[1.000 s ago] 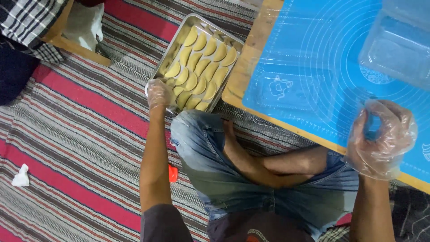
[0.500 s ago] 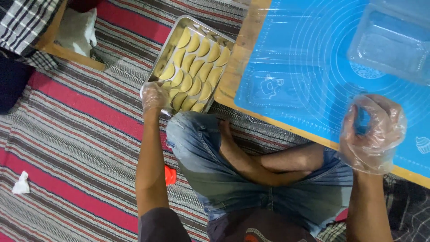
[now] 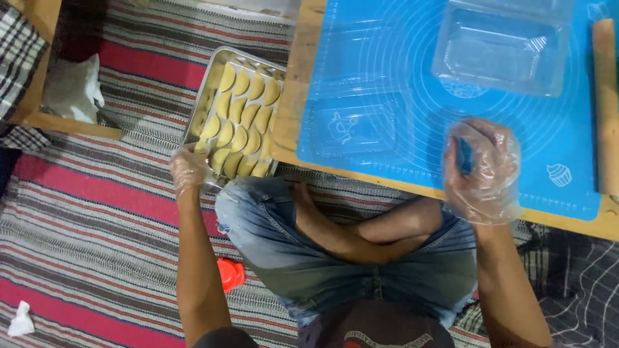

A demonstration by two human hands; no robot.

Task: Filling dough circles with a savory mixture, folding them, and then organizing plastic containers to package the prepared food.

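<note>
I sit cross-legged on a striped rug. My left hand (image 3: 188, 169), in a clear plastic glove, grips the near corner of a metal tray (image 3: 207, 106) on the floor; the tray holds several yellow half-moon pastries (image 3: 242, 122) in rows. My right hand (image 3: 482, 169), also gloved, hovers with curled fingers over the blue silicone mat (image 3: 400, 64) on a low wooden table (image 3: 290, 122). It holds nothing that I can make out. An open clear plastic container (image 3: 503, 45) lies on the mat beyond that hand.
A wooden rolling pin (image 3: 606, 109) lies along the mat's right edge. A small red object (image 3: 231, 273) sits on the rug by my left knee. White crumpled tissue (image 3: 20, 319) lies at the lower left. A wooden frame with white cloth (image 3: 71, 90) stands at upper left.
The view has shifted so the tray and table sit further right in view. My left hand stays on the tray's corner. My right hand has come lower over the mat.
</note>
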